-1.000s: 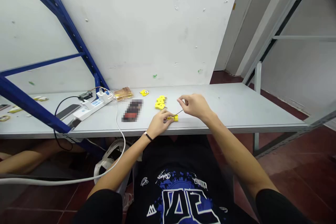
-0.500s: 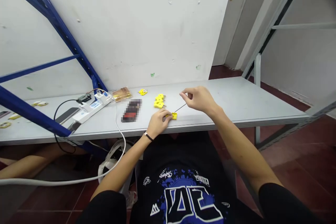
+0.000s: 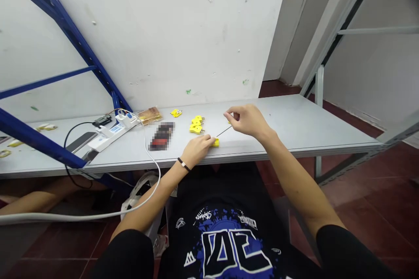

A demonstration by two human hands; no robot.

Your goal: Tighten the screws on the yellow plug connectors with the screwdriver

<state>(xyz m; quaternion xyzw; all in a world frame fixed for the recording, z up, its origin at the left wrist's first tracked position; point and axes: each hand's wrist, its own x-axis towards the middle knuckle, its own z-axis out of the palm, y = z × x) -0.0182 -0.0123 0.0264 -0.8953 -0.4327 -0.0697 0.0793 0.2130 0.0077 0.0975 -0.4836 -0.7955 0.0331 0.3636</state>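
My left hand (image 3: 197, 149) rests at the front of the table, its fingers closed on a small yellow plug (image 3: 216, 142) that they partly cover. Thumb and index finger of my right hand (image 3: 249, 120) pinch a thin dark rod (image 3: 224, 131), perhaps a screwdriver shaft; the end inside the hand is hidden. It slants down and left, its tip at the plug by my left fingertips. A speck of yellow shows under my right hand. Just behind my left hand lie several yellow plugs (image 3: 196, 129) with metal pins. Another yellow piece (image 3: 176, 113) sits farther back.
Left of my hands are a blurred-out dark object (image 3: 162, 136), an amber-coloured packet (image 3: 149, 115) and a white power strip (image 3: 111, 133). A white cable (image 3: 159, 174) hangs past my left forearm. Blue frame posts (image 3: 36, 141) stand left; a person's bare limb (image 3: 39, 194) shows below the table.
My left fingers have shifted over the yellow plug and cover more of it. The right hand keeps the rod at nearly the same slant. The whole view has shifted slightly.
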